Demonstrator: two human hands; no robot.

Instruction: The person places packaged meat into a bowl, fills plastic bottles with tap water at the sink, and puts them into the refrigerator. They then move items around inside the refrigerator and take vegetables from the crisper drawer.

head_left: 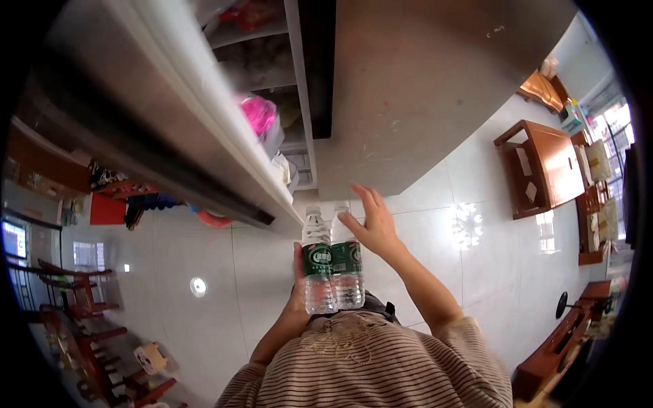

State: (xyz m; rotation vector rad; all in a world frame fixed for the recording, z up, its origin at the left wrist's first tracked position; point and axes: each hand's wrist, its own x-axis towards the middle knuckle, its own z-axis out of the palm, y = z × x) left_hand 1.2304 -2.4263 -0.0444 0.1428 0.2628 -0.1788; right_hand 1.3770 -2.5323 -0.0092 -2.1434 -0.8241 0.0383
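Two clear water bottles with green labels stand side by side in front of my chest: a left bottle (318,262) and a right bottle (347,268). My left hand (298,289) supports them from the left and behind, its fingers mostly hidden by the bottles. Beside the cap of the right bottle is my right hand (375,226), with fingers stretched out and apart. Its thumb overlaps the bottle's neck; whether they touch I cannot tell. Just ahead, a refrigerator (394,102) has its door (204,115) swung out to the left.
Inside the refrigerator, a bright pink bag (258,115) sits among several bins. A wooden side table (541,166) stands on the right. Wooden chairs (81,292) and a small stool (150,358) are at the left, on a glossy tiled floor (435,265).
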